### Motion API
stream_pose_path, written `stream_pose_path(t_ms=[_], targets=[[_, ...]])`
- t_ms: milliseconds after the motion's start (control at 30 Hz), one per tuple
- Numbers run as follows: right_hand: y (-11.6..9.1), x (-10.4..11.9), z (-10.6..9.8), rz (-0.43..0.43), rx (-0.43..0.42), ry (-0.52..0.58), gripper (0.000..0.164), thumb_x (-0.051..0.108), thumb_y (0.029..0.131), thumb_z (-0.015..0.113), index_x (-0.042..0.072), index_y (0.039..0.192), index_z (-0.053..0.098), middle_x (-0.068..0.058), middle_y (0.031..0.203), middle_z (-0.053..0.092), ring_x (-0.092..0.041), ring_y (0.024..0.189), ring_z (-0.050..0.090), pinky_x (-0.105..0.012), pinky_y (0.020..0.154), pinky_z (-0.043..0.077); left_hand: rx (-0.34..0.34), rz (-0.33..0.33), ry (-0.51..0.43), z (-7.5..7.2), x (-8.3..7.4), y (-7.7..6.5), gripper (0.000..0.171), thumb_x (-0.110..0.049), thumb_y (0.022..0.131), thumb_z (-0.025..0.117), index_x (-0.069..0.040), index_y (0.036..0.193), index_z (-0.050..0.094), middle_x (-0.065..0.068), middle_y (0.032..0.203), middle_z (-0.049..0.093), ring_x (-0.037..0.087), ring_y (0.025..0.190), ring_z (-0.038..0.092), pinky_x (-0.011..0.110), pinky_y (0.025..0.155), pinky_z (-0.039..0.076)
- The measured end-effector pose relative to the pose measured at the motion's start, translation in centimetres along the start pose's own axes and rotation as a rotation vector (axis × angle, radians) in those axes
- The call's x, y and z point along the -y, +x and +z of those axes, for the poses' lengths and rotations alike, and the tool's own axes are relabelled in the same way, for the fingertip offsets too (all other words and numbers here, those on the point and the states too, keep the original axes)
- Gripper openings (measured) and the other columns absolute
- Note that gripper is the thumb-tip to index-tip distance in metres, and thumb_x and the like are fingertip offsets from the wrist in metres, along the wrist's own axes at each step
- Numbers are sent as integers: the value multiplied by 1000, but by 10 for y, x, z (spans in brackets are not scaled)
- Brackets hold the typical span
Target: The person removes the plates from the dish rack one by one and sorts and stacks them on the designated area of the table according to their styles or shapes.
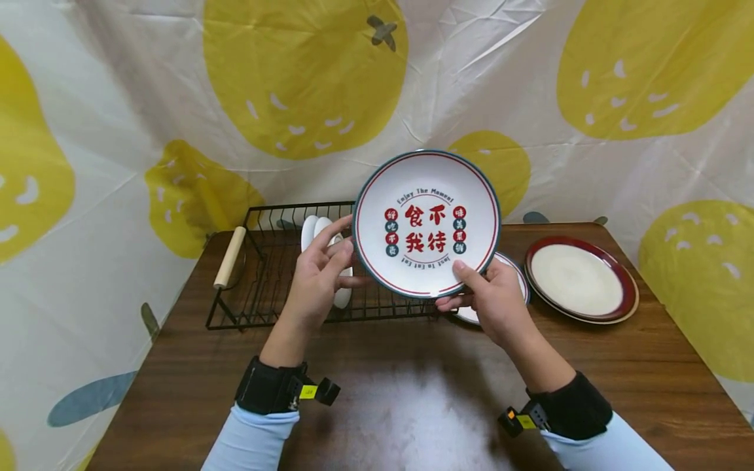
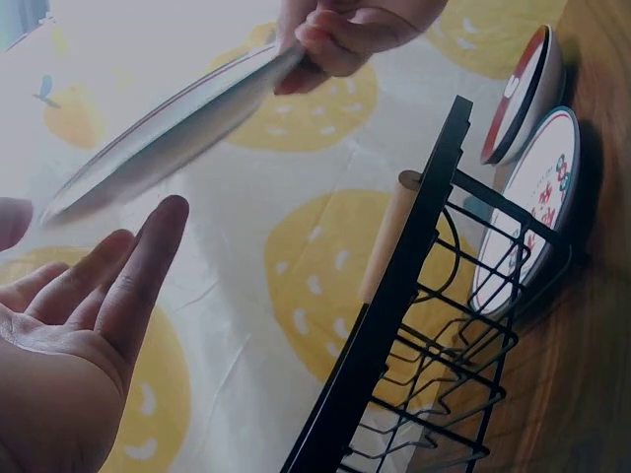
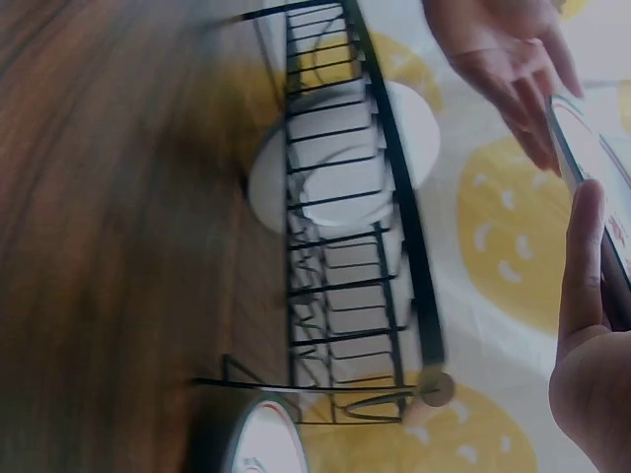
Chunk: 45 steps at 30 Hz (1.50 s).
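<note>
A round white plate point(image 1: 424, 268) with a dark teal rim, red inner line and red Chinese characters is held up above the table, its face toward the head camera. My right hand point(image 1: 496, 302) pinches its lower right edge, thumb on the face and fingers behind. My left hand point(image 1: 315, 275) is at the plate's left edge; in the left wrist view its fingers point(image 2: 148, 266) are extended and apart, with the plate's edge between thumb and fingers. Whether they touch the plate I cannot tell. Behind the left hand, white dishes point(image 1: 309, 232) stand upright in a black wire dish rack point(image 1: 235, 322).
The rack has a wooden handle point(image 1: 230, 258) at its left end. Right of it, a white plate point(image 1: 469, 315) lies partly hidden behind my right hand. Red-rimmed cream plates point(image 1: 577, 271) are stacked farther right on the wooden table point(image 1: 377, 405). A fruit-print cloth point(image 1: 118, 163) hangs behind.
</note>
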State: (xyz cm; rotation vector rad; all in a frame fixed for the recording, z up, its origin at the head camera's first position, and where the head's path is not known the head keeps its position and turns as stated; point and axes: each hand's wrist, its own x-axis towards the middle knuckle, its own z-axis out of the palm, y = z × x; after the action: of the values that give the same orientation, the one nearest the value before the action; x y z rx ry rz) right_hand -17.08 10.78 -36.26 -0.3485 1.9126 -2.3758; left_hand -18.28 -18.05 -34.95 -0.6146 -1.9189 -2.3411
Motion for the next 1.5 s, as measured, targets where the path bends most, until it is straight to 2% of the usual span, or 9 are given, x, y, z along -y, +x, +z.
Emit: stream_pose_path(t_ms=[200,433,567,667,800,967,1067,1300,1500], targets=[[3,16,-25,-43,-113,101,53,21,111,57,-4,154,39,0,118,80,-16,75,81,-32,74,68,-54,34,-29,-10,-1,-2,42,-22,115,47,-10,155,48,26,148,62,25,115,77,49,88,68],[3,11,-64,69,-307,219,61,22,110,58,-1,159,29,-1,112,80,-16,81,81,-29,80,67,-306,81,37,-33,3,-3,30,-12,112,52,1,139,59,15,129,73,26,110,74,37,84,69],[0,-2,-85,188,-366,241,62,20,112,52,3,164,23,1,110,79,-15,84,81,-28,84,66,-502,-22,213,-44,6,-1,24,-6,108,58,3,128,66,8,113,74,17,89,67,21,69,61],[0,-15,-97,309,-391,231,63,17,114,46,5,168,16,3,103,79,-14,84,81,-27,87,66,-581,-134,354,-50,11,0,23,-6,104,62,2,124,70,4,107,68,14,86,58,18,66,51],[1,-35,-104,432,-387,188,63,14,114,42,3,167,12,4,96,77,-12,83,81,-26,89,65,-554,-245,464,-54,17,-2,34,-9,103,62,-1,137,62,7,115,58,17,96,55,22,74,48],[1,-53,-104,474,-333,119,62,9,113,41,-2,166,11,4,94,74,-11,82,79,-26,88,66,-453,-367,484,-53,20,-1,55,-19,107,60,-5,157,41,19,142,58,31,124,64,41,98,61],[1,-59,-103,485,-306,103,62,6,112,41,-3,166,12,3,95,73,-12,81,79,-27,87,67,-418,-417,503,-55,20,1,55,-25,109,59,-4,158,44,22,147,59,36,131,64,51,106,60],[1,-70,-102,530,-290,111,56,7,112,44,-7,160,20,0,93,73,-13,76,79,-25,83,67,-395,-429,585,-58,23,-2,48,-31,112,52,-2,151,55,23,141,64,37,124,66,48,102,59],[0,-68,-104,587,-249,50,25,15,112,52,-1,129,44,-1,87,74,-13,73,79,-24,78,67,-434,-398,601,-59,22,-1,45,-25,112,53,2,148,58,25,138,68,38,121,70,51,101,61]])
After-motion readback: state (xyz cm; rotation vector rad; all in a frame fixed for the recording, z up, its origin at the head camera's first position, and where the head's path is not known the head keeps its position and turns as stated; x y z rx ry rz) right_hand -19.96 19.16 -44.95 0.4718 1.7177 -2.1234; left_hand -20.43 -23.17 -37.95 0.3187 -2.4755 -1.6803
